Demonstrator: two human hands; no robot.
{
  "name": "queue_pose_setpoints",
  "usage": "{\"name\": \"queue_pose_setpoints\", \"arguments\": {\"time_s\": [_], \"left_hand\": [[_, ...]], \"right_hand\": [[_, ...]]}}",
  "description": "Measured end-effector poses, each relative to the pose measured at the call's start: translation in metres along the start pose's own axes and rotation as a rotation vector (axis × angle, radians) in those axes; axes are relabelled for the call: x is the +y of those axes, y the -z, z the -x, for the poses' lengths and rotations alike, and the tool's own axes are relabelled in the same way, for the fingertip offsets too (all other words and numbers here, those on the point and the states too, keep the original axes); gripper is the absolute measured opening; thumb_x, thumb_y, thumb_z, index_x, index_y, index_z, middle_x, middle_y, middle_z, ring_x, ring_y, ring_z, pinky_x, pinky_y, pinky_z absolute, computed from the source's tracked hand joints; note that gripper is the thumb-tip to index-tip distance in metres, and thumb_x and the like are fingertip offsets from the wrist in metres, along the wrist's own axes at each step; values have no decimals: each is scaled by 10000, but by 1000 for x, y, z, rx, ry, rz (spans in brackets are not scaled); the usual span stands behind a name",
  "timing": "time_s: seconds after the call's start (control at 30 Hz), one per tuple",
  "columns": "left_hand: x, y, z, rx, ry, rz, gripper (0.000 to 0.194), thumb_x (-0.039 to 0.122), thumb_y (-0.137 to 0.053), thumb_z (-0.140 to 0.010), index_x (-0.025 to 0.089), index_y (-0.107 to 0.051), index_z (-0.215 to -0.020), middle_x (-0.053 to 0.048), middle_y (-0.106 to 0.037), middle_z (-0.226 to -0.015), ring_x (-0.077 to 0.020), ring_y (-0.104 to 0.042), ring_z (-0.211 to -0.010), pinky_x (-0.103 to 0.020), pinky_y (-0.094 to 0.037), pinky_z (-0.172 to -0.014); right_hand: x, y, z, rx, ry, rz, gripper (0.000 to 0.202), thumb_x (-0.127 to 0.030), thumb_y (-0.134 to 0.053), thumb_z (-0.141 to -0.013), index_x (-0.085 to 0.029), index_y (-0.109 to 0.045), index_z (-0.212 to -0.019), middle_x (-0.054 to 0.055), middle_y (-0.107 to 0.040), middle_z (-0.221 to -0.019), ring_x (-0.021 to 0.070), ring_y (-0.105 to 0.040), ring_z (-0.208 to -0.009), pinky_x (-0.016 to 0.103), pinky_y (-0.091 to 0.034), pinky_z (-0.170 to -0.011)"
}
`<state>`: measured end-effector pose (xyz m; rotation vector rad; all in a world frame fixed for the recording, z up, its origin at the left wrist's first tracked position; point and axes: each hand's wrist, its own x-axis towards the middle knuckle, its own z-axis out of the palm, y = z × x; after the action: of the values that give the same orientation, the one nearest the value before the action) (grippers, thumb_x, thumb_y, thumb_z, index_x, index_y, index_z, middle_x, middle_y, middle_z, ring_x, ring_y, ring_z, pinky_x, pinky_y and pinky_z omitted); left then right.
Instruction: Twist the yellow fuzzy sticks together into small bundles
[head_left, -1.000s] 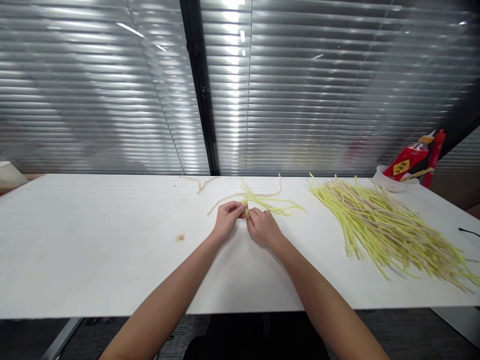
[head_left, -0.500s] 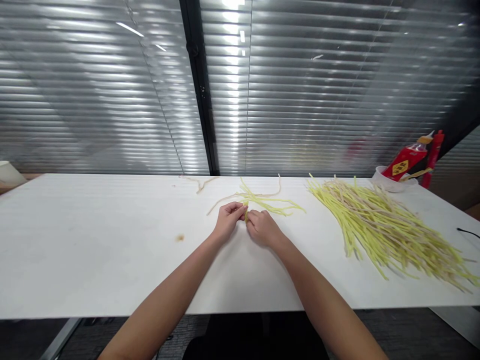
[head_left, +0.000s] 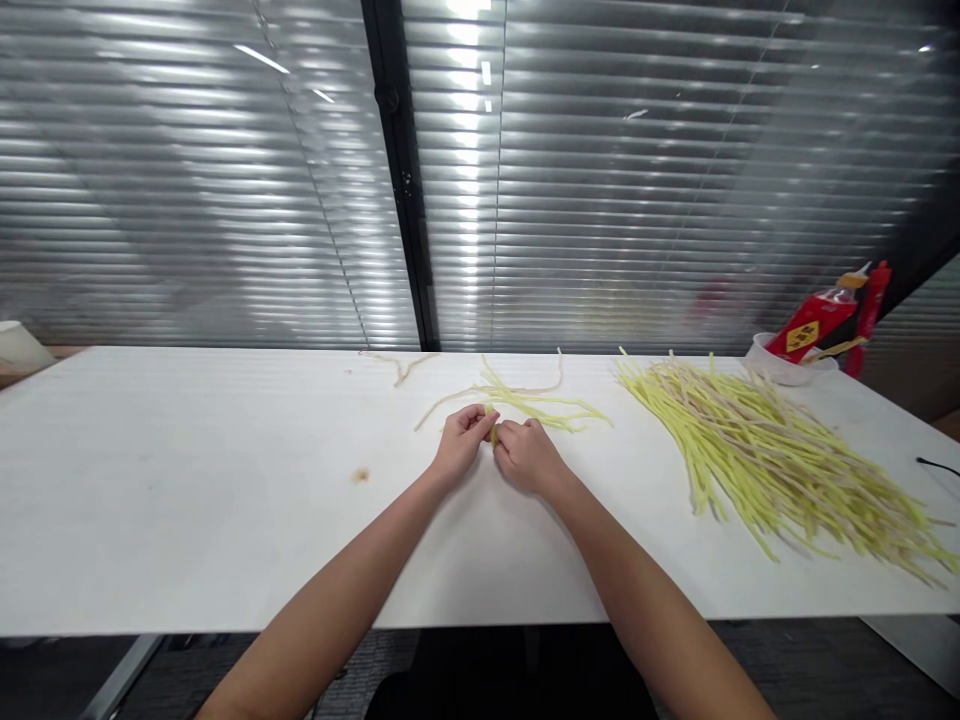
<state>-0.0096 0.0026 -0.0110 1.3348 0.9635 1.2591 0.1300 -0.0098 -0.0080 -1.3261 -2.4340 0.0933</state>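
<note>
Between the fingertips of both hands is a small piece of yellow pipe cleaner point(head_left: 492, 432), mostly covered by the fingers. My left hand point(head_left: 463, 440) pinches it from the left, with the thumb along the top. Close beside it, my right hand point(head_left: 523, 455) is closed on the piece's lower right part, its fingers curled. Just beyond the hands lie a few loose yellow pipe cleaners point(head_left: 547, 408), crossed by a beige pipe cleaner point(head_left: 536, 389). How the held piece is bent or twisted is hard to make out.
A large pile of yellow and beige pipe cleaners point(head_left: 780, 460) covers the white table's point(head_left: 225, 500) right side. Behind it a red bottle point(head_left: 814, 322) leans in a clear plastic tub point(head_left: 784, 370). A bent beige pipe cleaner point(head_left: 401, 375) lies near the back edge, before window blinds point(head_left: 600, 200).
Both hands stay almost in place, pinching the yellow piece. Its upper end shows slightly less above the left fingers now. The view has shifted a little.
</note>
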Motion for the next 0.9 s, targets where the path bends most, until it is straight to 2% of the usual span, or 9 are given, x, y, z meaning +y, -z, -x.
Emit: {"name": "queue_pose_setpoints", "arguments": {"time_s": [0.13, 0.27, 0.37, 0.47, 0.63, 0.9], "left_hand": [[3, 1, -3, 47, 6, 58, 253, 382, -623, -768, 139, -601, -701, 23, -483, -588, -88, -448, -576, -224, -368, -577], [10, 2, -4, 55, 24, 242, 265, 404, -640, -751, 144, -605, -784, 31, -472, -551, -98, -464, -524, -234, -371, -531], [17, 3, -4, 62, 38, 318, 281, 412, -661, -732, 145, -586, -772, 32, -470, -539, -91, -446, -502, -220, -346, -491], [21, 4, -3, 77, 68, 332, 294, 412, -684, -712, 141, -578, -760, 35, -472, -552, -67, -420, -485, -195, -315, -472], [21, 2, -3, 88, 97, 393, 301, 405, -700, -691, 143, -561, -742, 41, -466, -559, -54, -424, -486, -176, -324, -473], [23, -1, -2, 145, 131, 421, 315, 404, -736, -638, 151, -566, -718, 35, -472, -595, -66, -442, -528, -188, -402, -508]], "right_hand": [[-1, 0, 0, 47, -32, -172, 232, -178, -352, -894, -174, -576, -834, 40, -628, -828, 150, -532, -745, 293, -298, -720], [-1, -5, -3, 101, -111, -657, 335, -313, -316, -934, -182, -587, -787, 26, -620, -809, 136, -526, -720, 262, -358, -691], [1, -9, -5, 20, -226, -1045, 369, -431, -365, -904, -172, -613, -819, 25, -616, -800, 102, -462, -560, 246, -367, -571], [3, -9, -7, -78, -256, -1260, 364, -475, -442, -857, -160, -624, -833, 15, -586, -768, 65, -378, -460, 226, -304, -469], [3, -7, -7, -80, -245, -1291, 344, -479, -468, -838, -163, -575, -751, -14, -539, -695, 54, -345, -443, 211, -265, -448], [0, -8, -6, 25, -214, -1027, 335, -416, -413, -874, -174, -551, -688, -19, -530, -639, 89, -407, -538, 211, -324, -524]]}}
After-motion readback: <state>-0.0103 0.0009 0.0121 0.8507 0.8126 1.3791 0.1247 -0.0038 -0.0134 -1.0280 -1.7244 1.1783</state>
